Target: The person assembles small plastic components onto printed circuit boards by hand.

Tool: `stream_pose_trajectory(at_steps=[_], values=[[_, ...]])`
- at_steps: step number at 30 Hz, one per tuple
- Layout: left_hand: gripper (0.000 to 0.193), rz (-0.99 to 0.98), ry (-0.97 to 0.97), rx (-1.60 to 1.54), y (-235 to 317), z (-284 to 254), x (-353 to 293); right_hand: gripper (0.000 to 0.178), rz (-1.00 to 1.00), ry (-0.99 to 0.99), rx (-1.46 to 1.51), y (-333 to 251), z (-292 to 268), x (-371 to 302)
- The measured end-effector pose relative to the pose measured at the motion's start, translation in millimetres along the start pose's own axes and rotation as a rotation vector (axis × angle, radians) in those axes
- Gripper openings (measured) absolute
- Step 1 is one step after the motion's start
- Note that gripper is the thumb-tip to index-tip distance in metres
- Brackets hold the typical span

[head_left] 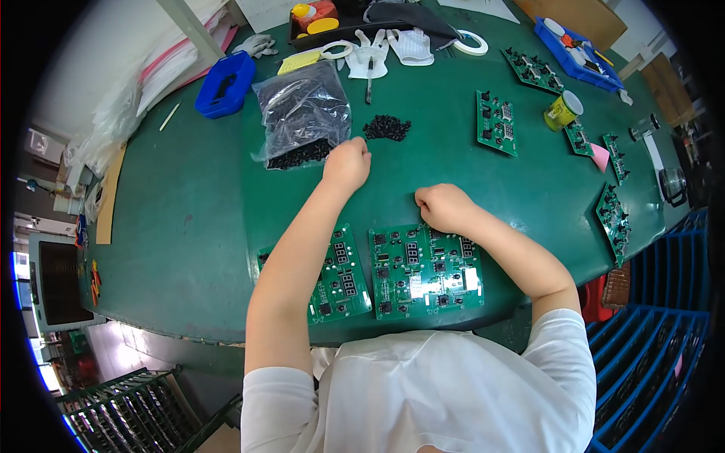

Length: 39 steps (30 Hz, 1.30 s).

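Observation:
My left hand (347, 164) is closed just in front of a pile of small black parts (387, 127). Left of it lies a clear plastic bag (302, 106) with more black parts (300, 155) at its mouth. Over the top edge of a green circuit board (424, 275) with digit displays, my right hand (447, 209) has its fingers curled together. What either hand pinches, if anything, is hidden or too small to make out. A second green circuit board (341, 275) sits beside the first, partly covered by my left forearm.
Several populated circuit boards (496, 123) lie to the right, near a yellow jar (563, 110). A blue bin (226, 84) stands at the far left. White gloves (368, 54), a tape roll (470, 43) and a pen (369, 81) are at the back. Blue racks (649, 340) stand right of the table.

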<state>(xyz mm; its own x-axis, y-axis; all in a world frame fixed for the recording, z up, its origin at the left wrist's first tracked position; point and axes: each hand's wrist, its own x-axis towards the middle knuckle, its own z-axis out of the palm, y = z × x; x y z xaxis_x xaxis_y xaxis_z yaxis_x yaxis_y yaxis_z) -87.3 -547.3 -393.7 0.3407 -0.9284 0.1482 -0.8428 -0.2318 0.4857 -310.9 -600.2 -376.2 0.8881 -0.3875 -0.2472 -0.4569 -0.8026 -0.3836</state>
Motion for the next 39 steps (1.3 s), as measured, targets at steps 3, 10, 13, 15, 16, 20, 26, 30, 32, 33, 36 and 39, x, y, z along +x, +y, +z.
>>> stream_pose_trajectory(at_steps=[3, 10, 13, 15, 16, 20, 26, 30, 32, 33, 36, 39], values=[[0.011, 0.105, -0.066, -0.193, 22.2, -13.4, -39.8, 0.008, -0.158, 0.185, 0.304, -8.2, -5.3, -26.4], [0.013, 0.225, -0.339, -0.355, 60.2, -38.1, -136.7, 0.006, -0.339, 0.321, 0.337, -11.6, 12.3, -60.1], [0.012, 0.368, -0.297, -0.278, 60.3, -28.8, -151.5, 0.004, -0.426, 0.388, 0.234, -14.6, 22.5, -56.7], [0.012, 0.363, -0.289, -0.28, 61.0, -25.8, -155.0, 0.003, -0.398, 0.374, 0.253, -16.2, 29.6, -55.7], [0.011, 0.357, -0.282, -0.285, 61.6, -24.3, -156.2, 0.003, -0.401, 0.377, 0.251, -15.7, 30.9, -55.4], [0.011, 0.33, -0.278, -0.293, 66.4, -15.5, -161.4, 0.002, -0.347, 0.369, 0.263, -15.9, 32.6, -56.6], [0.012, 0.457, -0.25, -0.033, 70.6, -5.1, -159.1, 0.002, -0.308, 0.342, 0.207, -16.8, 31.4, -59.8], [0.01, 0.474, -0.255, -0.002, 70.5, -5.8, -159.0, 0.002, -0.233, 0.317, 0.164, -21.7, 26.4, -60.5], [0.009, 0.477, -0.219, -0.026, 68.2, -5.4, -162.3, 0.003, -0.268, 0.302, 0.128, -20.2, 28.6, -58.1], [0.008, 0.461, -0.242, -0.063, 65.7, -6.0, -164.4, 0.004, -0.302, 0.284, 0.094, -19.2, 28.6, -56.2], [0.005, 0.489, -0.247, -0.05, 63.0, -8.4, -162.3, 0.006, -0.386, 0.259, 0.021, -15.9, 20.5, -48.6], [0.004, 0.628, -0.195, 0.096, 65.1, -3.7, -164.7, 0.01, -0.328, 0.067, 0.137, -5.4, -0.7, -21.0]])
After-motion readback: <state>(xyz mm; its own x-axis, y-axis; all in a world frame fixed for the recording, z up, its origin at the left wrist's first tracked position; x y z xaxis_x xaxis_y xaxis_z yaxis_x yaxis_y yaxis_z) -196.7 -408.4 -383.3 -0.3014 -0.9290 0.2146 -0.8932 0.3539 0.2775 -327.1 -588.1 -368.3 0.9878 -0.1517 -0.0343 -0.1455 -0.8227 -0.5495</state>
